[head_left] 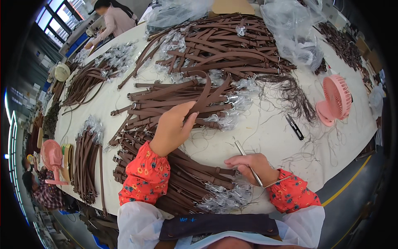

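Observation:
Above the middle of the table, my left hand [173, 126] is closed on a brown strap [204, 97], which arches up from the pile beneath it. Held in my right hand [258, 167] is a slim metal pen-shaped tool [241, 150], its narrow tip pointing up and away, apart from the strap. A thin cord runs by my right wrist. Under and beside my left hand lie several brown straps [166, 93] with metal buckles and clear plastic wrapping at their ends. A nearer bundle of straps [186, 182] spreads between my forearms.
A large heap of straps [236, 45] covers the far table beside clear plastic bags [286, 25]. To the right are black thread snips [294, 127], tangled dark threads [294, 95] and a pink fan [335, 97]. Another pink fan [52, 159] stands left; a person [116, 20] sits far left.

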A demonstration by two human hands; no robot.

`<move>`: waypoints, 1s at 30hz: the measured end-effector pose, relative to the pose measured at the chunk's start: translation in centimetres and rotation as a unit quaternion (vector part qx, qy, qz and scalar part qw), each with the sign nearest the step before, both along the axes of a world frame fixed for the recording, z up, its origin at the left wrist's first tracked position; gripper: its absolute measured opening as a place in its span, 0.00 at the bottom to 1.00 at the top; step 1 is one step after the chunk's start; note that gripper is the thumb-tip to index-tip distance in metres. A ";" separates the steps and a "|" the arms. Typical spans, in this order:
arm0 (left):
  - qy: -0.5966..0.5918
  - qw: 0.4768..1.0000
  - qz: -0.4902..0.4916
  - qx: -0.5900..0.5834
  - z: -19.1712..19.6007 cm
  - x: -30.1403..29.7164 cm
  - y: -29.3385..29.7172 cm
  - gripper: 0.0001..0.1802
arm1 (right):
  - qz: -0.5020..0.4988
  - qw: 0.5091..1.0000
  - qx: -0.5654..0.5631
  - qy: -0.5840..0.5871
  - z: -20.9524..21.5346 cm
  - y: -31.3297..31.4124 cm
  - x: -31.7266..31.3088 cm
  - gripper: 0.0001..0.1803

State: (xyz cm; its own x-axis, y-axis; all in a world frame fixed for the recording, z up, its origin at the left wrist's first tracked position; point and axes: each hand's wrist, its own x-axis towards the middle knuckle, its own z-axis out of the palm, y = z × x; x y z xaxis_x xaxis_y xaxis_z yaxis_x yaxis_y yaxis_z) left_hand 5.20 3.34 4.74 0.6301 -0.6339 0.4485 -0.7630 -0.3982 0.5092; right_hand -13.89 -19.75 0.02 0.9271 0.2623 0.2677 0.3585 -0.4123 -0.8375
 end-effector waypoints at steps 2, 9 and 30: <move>0.014 0.999 -0.012 -0.029 1.6 -0.6 0.4 0.17 | -0.066 0.997 0.022 -0.038 0.5 0.2 0.1 0.10; 0.033 0.997 -0.054 -0.035 7.3 -3.6 3.1 0.20 | -0.154 0.968 0.114 -0.160 -0.9 0.1 0.9 0.12; 0.109 0.958 -0.200 0.176 12.5 -3.4 3.9 0.19 | -0.138 0.968 0.017 -0.208 0.4 -1.6 1.2 0.33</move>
